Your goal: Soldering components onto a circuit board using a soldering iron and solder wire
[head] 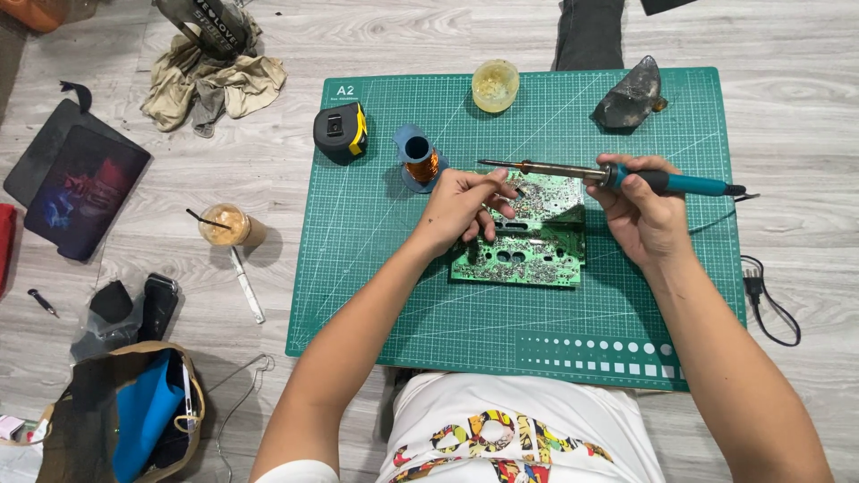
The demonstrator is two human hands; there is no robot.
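A green circuit board (523,237) is seen lying flat near the middle of the frame, on a green cutting mat (537,331) spread on a pale wooden floor (268,170). The board's left edge is covered by the left hand (465,207), and its fingers are curled down onto the board; whether something small is pinched in them cannot be told. A soldering iron (617,176) with a blue handle is held in the right hand (640,210), with the fingers wrapped tight around the grip. The iron is held almost level, and its metal tip is pointed to the left, above the top edge of the board and just beside the left fingertips. The tip is not seen pressed onto the board.

Many shiny solder spots are already seen across the board, so much joining looks done, but which spots are new cannot be told. Work on the top left part of the board is judged to be still open.

At the top of the mat, a spool of copper wire (420,163), a black and yellow tape measure (341,132), a small yellowish jar (495,86) and a dark grey lump (631,94) are set. At the left of the frame, an iced drink cup (225,224) is stood on the floor
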